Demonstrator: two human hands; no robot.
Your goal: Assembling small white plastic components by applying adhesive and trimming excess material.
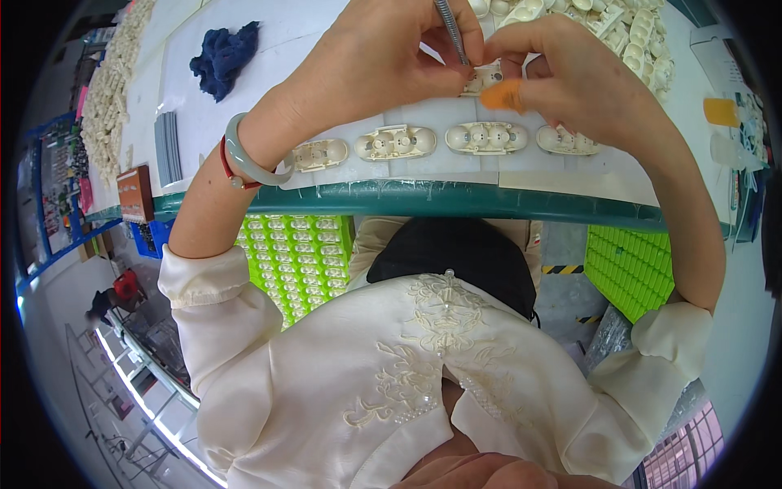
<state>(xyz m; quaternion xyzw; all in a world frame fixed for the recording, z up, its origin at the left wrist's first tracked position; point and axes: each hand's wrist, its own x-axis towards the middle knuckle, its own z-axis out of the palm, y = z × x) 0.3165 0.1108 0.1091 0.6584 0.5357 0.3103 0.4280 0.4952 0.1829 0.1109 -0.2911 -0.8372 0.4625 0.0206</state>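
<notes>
My left hand [387,61] is closed around a slim, ribbed grey metal tool [451,31], whose lower end points at a small cream plastic housing [489,75]. My right hand [574,73] pinches that housing from the other side; an orange finger cover [503,96] shows on one of its digits. Fingers partly hide the housing. Below the hands, a row of similar oval cream housings lies on the table: one [320,155] beside my left wrist, another [396,143], a third [486,138], and one [567,140] under my right hand. Round recesses show inside them.
Loose cream parts [643,41] are heaped at the far right, more [114,106] along the far left. A dark blue cloth [224,59], grey strips [168,148] and a brown block [135,194] lie left. Green trays [297,261] stand below the table's green edge [456,200].
</notes>
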